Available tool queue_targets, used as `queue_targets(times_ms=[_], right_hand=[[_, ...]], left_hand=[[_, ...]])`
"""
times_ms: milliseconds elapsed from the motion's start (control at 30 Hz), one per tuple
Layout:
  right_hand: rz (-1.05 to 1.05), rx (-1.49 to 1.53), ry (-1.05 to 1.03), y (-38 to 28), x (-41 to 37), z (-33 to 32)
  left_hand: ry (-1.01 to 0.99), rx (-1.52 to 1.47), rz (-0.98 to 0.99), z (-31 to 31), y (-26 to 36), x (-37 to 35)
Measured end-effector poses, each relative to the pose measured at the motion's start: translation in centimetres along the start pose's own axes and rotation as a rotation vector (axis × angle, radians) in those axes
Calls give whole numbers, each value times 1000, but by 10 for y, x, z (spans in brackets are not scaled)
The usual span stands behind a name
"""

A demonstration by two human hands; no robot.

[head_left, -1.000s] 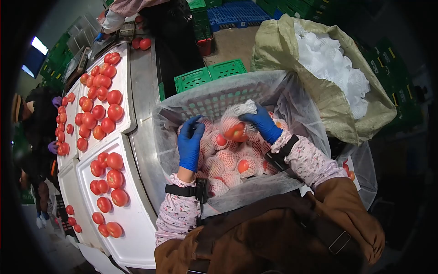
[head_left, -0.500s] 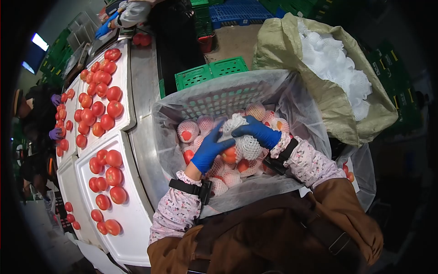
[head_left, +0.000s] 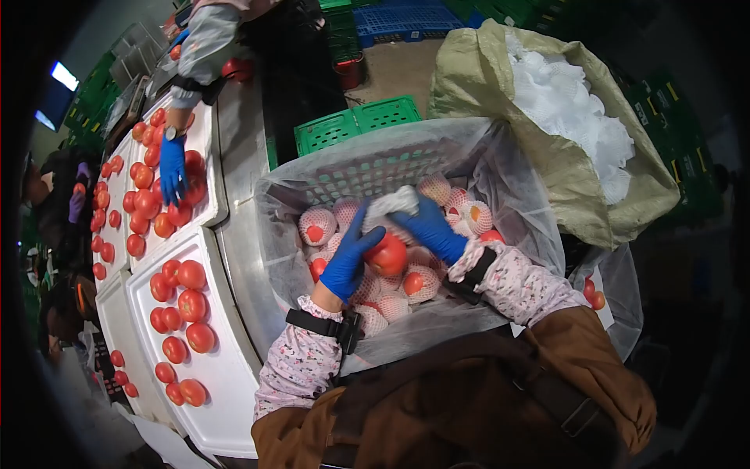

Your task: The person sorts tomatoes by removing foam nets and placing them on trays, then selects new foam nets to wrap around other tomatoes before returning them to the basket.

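Both of my hands wear blue gloves and are over a green crate (head_left: 355,173) with a translucent liner (head_left: 269,211). My left hand (head_left: 345,262) is closed around a bare red tomato (head_left: 387,255). In my right hand (head_left: 431,228) is a bunched white foam net (head_left: 394,204), held just above the tomato, with part of the net reaching toward my left fingertips. Below them, tomatoes in foam nets (head_left: 420,284) fill the crate, some with red skin showing at the net opening.
Left of the crate, white trays (head_left: 226,313) hold loose tomatoes (head_left: 194,305). A co-worker's blue-gloved hand (head_left: 173,168) reaches into the far tray. Behind on the right, a woven sack (head_left: 476,78) is full of white foam nets (head_left: 574,102). A green crate (head_left: 355,125) stands beyond mine.
The foam net, spread wide between my hands before, is now bunched in my right hand, and the tomato shows more fully at my left. A co-worker's hand has come down over the far tray.
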State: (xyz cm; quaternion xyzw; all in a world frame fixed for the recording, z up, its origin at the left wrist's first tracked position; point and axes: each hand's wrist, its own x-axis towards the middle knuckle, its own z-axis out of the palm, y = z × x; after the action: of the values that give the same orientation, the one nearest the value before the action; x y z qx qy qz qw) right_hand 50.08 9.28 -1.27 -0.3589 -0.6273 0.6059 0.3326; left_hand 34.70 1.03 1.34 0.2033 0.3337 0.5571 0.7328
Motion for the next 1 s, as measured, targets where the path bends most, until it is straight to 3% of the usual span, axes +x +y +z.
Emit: queue_targets(times_ms=[33,100,133,167,200,267,300,367,433,467,500,567,600,633,700,767,867,933,967,1000], right_hand=[[6,-83,-58,-8,-3,11],[220,435,-199,-25,-9,32],[386,618,-323,-6,-4,30],[325,638,-468,-10,5,28],[134,271,-567,-13,17,5],[-22,-335,-390,11,53,-57],[14,-564,-123,44,70,-81],[518,-1276,-200,53,71,-111],[356,-1092,62,112,67,-126],[377,-908,234,118,67,-118],[377,-908,228,118,63,-112],[311,-756,423,117,54,-103],[143,-778,476,120,50,-101],[143,-774,476,120,51,-102],[-143,-950,292,118,55,-106],[-161,-884,312,116,50,-100],[-14,-987,177,80,47,-89],[-82,-677,220,69,49,-89],[-89,-342,158,67,50,-89],[34,-51,122,48,48,-77]], left_hand=[[44,204,179,5,-2,1],[-21,324,291,-13,-15,12],[68,665,347,-34,-18,19],[165,1002,398,-52,-20,22],[207,844,399,-63,-19,23],[402,418,403,-35,-3,12],[466,246,353,-24,8,6],[463,104,369,-16,20,3],[525,77,303,-17,25,1],[524,70,343,-19,21,3],[529,69,343,-21,19,4],[468,60,336,-23,16,5],[494,84,317,-17,19,2],[495,87,317,-17,20,1],[505,73,315,-18,19,2],[510,70,289,-13,17,1],[474,162,289,-29,14,3],[461,212,292,-28,9,4],[435,198,252,-28,6,4],[370,240,263,-38,-3,10]])
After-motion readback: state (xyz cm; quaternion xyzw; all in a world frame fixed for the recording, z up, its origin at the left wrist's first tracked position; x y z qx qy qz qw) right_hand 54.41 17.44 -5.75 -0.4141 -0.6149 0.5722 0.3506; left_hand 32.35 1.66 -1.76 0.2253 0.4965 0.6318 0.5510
